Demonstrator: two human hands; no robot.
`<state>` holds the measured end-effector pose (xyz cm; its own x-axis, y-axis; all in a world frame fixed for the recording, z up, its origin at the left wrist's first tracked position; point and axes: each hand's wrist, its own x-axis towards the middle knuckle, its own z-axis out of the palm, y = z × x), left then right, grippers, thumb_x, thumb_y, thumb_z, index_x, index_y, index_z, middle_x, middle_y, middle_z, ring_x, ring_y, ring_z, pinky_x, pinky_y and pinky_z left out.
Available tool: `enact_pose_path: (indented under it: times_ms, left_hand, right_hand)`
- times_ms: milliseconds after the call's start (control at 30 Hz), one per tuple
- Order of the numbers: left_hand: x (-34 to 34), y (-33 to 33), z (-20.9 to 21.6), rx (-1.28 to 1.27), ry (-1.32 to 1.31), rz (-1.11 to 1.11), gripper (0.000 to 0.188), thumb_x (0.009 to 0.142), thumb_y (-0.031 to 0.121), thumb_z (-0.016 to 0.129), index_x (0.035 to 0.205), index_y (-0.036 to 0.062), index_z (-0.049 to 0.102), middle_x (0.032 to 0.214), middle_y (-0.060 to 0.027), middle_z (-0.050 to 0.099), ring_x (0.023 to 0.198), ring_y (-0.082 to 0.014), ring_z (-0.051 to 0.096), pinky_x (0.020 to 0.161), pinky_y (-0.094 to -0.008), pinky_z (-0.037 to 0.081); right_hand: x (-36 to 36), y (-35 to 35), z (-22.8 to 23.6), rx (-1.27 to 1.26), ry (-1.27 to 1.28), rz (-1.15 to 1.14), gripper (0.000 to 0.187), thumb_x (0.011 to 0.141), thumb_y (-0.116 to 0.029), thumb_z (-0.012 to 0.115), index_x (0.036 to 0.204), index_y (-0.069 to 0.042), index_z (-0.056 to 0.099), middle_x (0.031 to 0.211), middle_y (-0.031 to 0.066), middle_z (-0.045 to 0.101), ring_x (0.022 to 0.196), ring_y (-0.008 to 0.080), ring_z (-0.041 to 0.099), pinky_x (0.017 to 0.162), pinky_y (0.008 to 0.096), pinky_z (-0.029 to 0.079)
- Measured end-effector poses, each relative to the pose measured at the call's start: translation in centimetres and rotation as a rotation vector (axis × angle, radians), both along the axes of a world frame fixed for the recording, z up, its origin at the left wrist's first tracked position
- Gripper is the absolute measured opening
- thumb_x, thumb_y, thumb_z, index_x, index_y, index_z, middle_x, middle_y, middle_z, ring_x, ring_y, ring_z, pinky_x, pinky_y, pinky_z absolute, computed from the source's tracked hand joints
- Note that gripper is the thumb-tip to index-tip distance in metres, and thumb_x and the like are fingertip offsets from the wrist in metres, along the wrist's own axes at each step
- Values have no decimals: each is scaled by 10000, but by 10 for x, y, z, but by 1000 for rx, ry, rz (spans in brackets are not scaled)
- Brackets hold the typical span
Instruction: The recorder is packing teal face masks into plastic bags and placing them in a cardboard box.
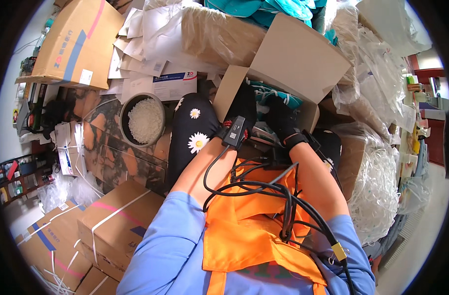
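Note:
An opened cardboard box (295, 54) stands in front of me between my knees, its flaps folded up. Inside lie teal cloth pieces with white edges or straps (273, 92). My left hand (242, 105), in a black glove, reaches into the box along its left side; dark shadow hides its fingers. Black-gloved too, my right hand (282, 118) is in the box against the teal pieces, and its fingers blend into one dark shape. Whether either hand grips a piece cannot be made out. A black device (235, 132) with a cable is strapped at my left wrist.
Left of my knee stands a round bin (123, 123) with white bits. Taped cartons (111, 221) are stacked lower left, another carton (79, 42) upper left. More teal cloth (268, 9) lies beyond the box. White strands (374, 191) pile at right. Black cables (283, 191) cross my orange apron.

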<state>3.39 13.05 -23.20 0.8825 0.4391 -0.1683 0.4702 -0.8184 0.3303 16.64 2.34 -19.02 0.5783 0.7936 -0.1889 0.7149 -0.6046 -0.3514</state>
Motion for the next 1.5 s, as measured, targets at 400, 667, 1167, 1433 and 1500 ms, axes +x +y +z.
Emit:
enact_pose_path:
  times_ms: [400,667,1167,1433,1500]
  left_hand:
    - [39,20,25,-473,-466,83,446,776,231,668,1177,49,596,1185,-183,602,1148,-335,540,987,-385,409]
    - [40,14,58,-720,-473,74,349,823,293,645,1064,42,659,1047,-171,671,991,-327,623,878,-373,469]
    - [44,7,52,-543,-504,-3,376,810,367,665,969,26,664,939,-201,653,897,-375,614,797,-412,481]
    - [43,0,48,-222,-528,-19,255,861,297,593,930,64,670,872,-168,650,797,-349,626,680,-418,491]
    - [48,-5,45,-246,-588,8,224,858,280,587,934,87,673,848,-160,648,775,-341,629,655,-422,487]
  right_hand:
    - [53,-38,70,82,-58,-16,404,746,-286,706,1064,-40,663,1031,166,661,963,337,629,834,394,494]
    - [51,-48,72,94,304,-30,395,758,-290,715,1042,-18,675,977,192,678,913,328,653,807,374,496]
    - [33,-17,67,12,166,110,257,811,-248,683,964,-41,680,927,182,664,868,342,636,770,378,489]
    - [19,-16,51,301,259,45,180,815,-190,617,935,-85,701,900,168,666,867,369,618,747,421,486]
    - [11,-17,47,345,150,-1,164,804,-162,612,921,-89,701,885,155,667,863,361,619,738,421,483]
